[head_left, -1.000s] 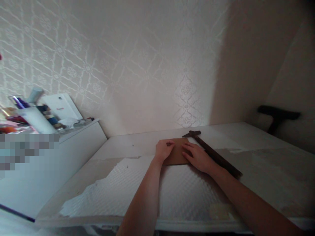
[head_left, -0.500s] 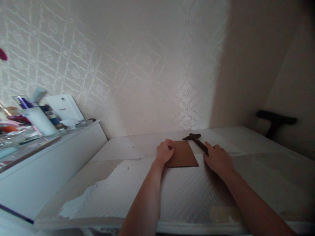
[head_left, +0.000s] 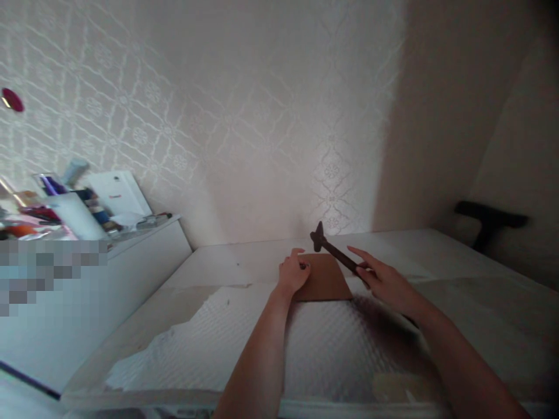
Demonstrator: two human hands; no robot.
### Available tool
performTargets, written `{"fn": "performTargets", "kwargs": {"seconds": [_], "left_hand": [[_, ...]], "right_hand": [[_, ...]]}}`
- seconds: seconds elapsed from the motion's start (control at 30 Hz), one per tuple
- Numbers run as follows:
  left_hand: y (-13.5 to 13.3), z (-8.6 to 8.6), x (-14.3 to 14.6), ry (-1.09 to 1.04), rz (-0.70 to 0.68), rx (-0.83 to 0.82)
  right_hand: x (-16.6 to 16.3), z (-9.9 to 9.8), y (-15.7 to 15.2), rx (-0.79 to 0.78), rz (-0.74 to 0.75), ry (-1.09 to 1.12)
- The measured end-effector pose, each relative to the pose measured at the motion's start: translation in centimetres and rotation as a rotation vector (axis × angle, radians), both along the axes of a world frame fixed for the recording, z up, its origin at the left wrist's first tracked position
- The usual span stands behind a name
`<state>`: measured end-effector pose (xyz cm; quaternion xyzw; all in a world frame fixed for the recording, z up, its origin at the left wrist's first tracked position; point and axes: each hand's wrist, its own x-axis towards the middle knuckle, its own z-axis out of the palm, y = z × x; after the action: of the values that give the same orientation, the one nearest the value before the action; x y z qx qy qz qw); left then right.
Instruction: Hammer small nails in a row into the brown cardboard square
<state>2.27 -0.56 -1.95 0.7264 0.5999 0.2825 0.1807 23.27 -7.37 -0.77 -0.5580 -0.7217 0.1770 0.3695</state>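
Observation:
A flat brown board [head_left: 327,280], like cardboard or thin wood, lies on the white table. Over its left part rests my left hand [head_left: 294,272], fingers curled and pinched together; a small dark spot shows at the fingertips, too small to make out. My right hand [head_left: 379,279] is wrapped round the handle of a dark hammer [head_left: 338,255]. The hammer's head is raised above the board's far edge, and its handle slants back under my right forearm. My right index finger stretches out along the handle's side.
A white textured sheet [head_left: 205,331] covers the table's near part. At the left stands a white cabinet [head_left: 144,256] with bottles, a white tube [head_left: 76,215] and a white box [head_left: 120,195] on top. A black T-shaped thing [head_left: 489,215] stands beyond the right edge.
My right hand has lifted the hammer off the table and turned it, bringing its head up and to the left over the board's far edge. My left hand has stayed on the board.

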Motion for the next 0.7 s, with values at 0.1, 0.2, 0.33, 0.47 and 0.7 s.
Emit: {"fn": "performTargets", "kwargs": {"seconds": [0.1, 0.2, 0.33, 0.47, 0.7], "left_hand": [[-0.1, 0.1, 0.0, 0.002, -0.007, 0.004], [-0.1, 0.1, 0.0, -0.005, -0.017, 0.003], [0.0, 0.1, 0.0, -0.015, -0.018, 0.0], [0.1, -0.1, 0.0, -0.013, -0.022, -0.001], [0.0, 0.1, 0.0, -0.011, -0.013, -0.007]], "right_hand": [[-0.2, 0.5, -0.5, -0.039, 0.122, 0.066], [-0.4, 0.8, -0.8, -0.044, 0.175, 0.082], [-0.3, 1.1, -0.9, -0.043, 0.22, 0.106], [0.0, 1.1, -0.9, -0.055, 0.206, 0.098], [-0.2, 1.3, -1.1, -0.048, 0.223, 0.088]]}}
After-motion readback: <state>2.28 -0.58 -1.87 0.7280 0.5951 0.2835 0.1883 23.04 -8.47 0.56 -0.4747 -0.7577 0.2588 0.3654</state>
